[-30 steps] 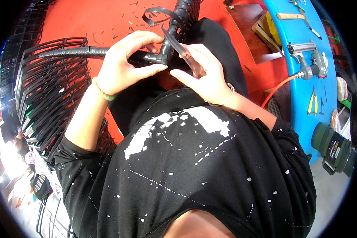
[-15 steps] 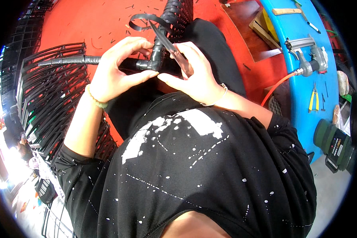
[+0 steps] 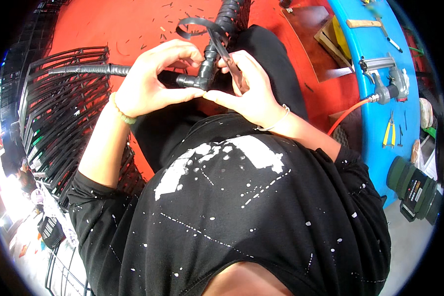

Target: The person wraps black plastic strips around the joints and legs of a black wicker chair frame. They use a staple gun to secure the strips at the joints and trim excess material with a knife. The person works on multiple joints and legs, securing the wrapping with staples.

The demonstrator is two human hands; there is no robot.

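The black frame [image 3: 208, 65] lay toward twelve o'clock, its corner clamped between the left hand's [image 3: 150, 81] fingers and thumb, which hid part of its sideways bar; its far end was cut off. The right hand [image 3: 255, 93] curled about a looping black strip [image 3: 217, 40], though whether its fingers gripped I couldn't tell. Near half past one, the counter [image 3: 402, 133] partly hid something yellow [image 3: 341, 37], in or behind a box [image 3: 329, 48].
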